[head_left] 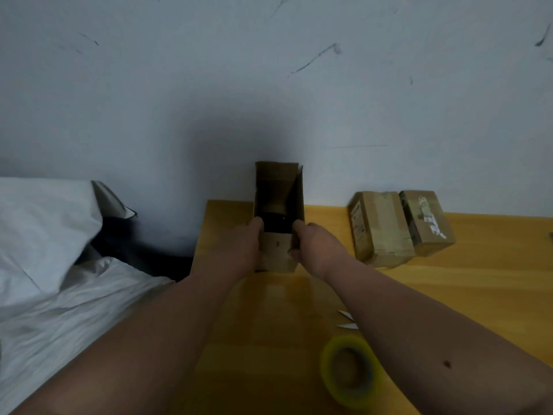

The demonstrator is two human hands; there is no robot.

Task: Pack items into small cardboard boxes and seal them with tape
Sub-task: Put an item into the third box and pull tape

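Head view showed the open cardboard box [278,214] mid-table, far side, left hand [245,244] and right hand [314,244] clasping its side walls. It looked light and crushable, best held low by the corners

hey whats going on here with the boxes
A person holds an open box on the table with both hands, left hand and right hand gripping its sides. Something dark sits inside. Two taped boxes stand to the right, and a tape roll lies nearer.
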